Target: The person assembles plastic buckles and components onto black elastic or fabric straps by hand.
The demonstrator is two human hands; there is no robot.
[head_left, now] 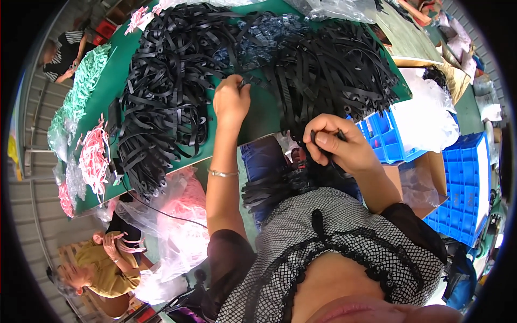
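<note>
Head view: left hand [231,99] pinching a flat black rubbery strap [249,82] at the glossy heap of black straps [177,81] on the green table [116,81]; right hand [336,142] closed around a thin black strap end [318,141] above a lap bundle [269,188].

Bare green surface [258,116] open only between the two black strap heaps [161,102], heaps crowding both flanks and the far side, blue crates [388,137] blocking the right edge, plastic bags [177,226] filling the left floor
</note>
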